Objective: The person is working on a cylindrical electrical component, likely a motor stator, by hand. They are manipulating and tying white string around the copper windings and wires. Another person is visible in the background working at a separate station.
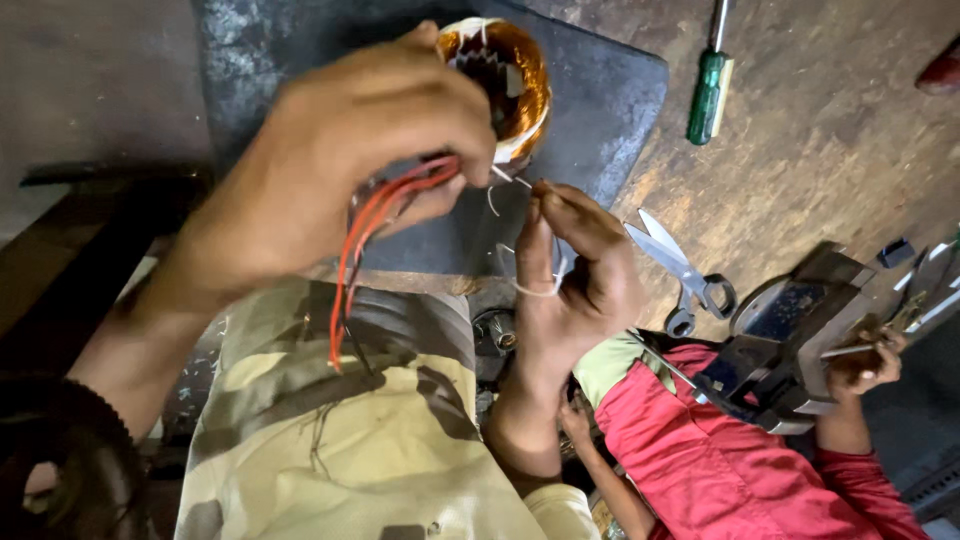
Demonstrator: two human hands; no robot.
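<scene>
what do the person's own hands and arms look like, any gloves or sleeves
Both are bare: the left hand and the right hand wear no gloves, rings or watch that the head view shows. Both forearms are uncovered, with no sleeve down to where they leave the picture. The red sleeve at lower right belongs to another person, not to the wearer.

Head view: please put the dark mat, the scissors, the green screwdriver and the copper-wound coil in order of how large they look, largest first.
1. dark mat
2. copper-wound coil, held near the camera, so unsure
3. scissors and green screwdriver look alike; the screwdriver is cut off by the frame edge.
</scene>
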